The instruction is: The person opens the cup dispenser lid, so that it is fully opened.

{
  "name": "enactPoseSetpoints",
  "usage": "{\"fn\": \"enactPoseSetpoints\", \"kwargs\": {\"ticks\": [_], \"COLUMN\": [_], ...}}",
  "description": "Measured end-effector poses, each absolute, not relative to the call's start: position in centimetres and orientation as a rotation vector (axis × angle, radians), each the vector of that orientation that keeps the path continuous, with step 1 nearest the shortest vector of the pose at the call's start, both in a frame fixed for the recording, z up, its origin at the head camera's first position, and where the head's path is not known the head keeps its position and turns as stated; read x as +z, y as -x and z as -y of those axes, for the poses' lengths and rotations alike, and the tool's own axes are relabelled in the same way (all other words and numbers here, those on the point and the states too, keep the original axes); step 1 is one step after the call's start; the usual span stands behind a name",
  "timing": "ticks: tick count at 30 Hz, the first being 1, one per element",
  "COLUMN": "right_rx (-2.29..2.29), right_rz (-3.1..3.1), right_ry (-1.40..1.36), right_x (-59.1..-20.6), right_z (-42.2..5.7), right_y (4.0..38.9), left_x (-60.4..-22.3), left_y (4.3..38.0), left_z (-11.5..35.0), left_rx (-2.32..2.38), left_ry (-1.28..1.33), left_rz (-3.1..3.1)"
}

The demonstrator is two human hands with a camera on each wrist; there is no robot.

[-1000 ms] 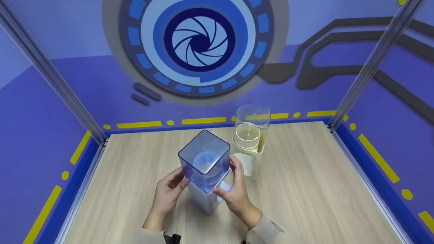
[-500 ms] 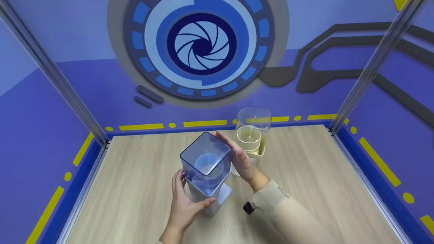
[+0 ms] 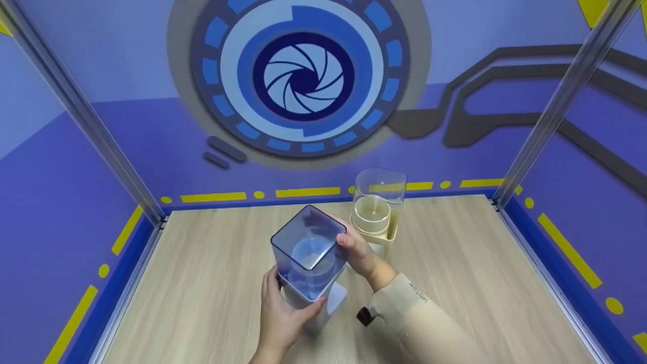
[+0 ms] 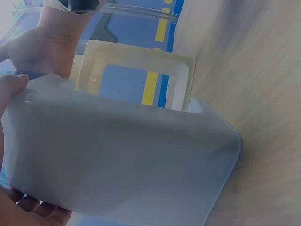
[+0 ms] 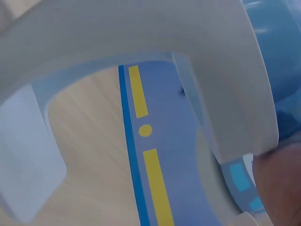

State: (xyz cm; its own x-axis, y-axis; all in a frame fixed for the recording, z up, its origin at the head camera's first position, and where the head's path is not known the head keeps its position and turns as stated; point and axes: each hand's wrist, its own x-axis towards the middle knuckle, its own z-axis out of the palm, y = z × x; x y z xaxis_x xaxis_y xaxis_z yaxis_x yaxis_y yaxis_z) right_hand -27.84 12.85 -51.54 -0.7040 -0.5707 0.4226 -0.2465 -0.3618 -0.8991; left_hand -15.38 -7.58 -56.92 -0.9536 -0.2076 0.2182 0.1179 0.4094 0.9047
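Observation:
A white C-shaped holder [image 5: 141, 28] stands on the table, with a translucent blue box-like cover [image 3: 298, 230] on top and a round cup shape showing through it. My left hand [image 3: 283, 321] grips the white body [image 4: 117, 150] just under the cover, thumb at the near side. My right hand [image 3: 360, 253] holds the cover's right side; its thumb lies near the top rim and its fingers show behind the clear plastic. Behind stands a similar cream holder [image 3: 392, 231] with a round cup [image 3: 371, 210] and a clear cover [image 3: 380, 184] tipped up at its back.
The wood-grain table [image 3: 480, 283] meets a blue printed back wall [image 3: 303, 177], with side walls left and right. A metal post [image 3: 536, 126] rises at the far right corner and another post [image 3: 101, 131] at the far left.
My right hand has moved from the near right side of the cover to its far right side. My left hand has shifted round to the front of the body. The cover stays on.

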Motion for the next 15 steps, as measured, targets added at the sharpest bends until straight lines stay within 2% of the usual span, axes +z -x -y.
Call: {"fn": "enactPoseSetpoints", "kwargs": {"ticks": [15], "right_rx": [-2.197], "right_rz": [-1.795], "right_ry": [1.006], "right_x": [-51.7], "right_z": [-13.4], "right_y": [25.2], "left_x": [-57.1], "left_y": [16.1], "left_z": [9.5], "left_rx": [-1.697], "left_ry": [0.111], "left_rz": [2.418]}}
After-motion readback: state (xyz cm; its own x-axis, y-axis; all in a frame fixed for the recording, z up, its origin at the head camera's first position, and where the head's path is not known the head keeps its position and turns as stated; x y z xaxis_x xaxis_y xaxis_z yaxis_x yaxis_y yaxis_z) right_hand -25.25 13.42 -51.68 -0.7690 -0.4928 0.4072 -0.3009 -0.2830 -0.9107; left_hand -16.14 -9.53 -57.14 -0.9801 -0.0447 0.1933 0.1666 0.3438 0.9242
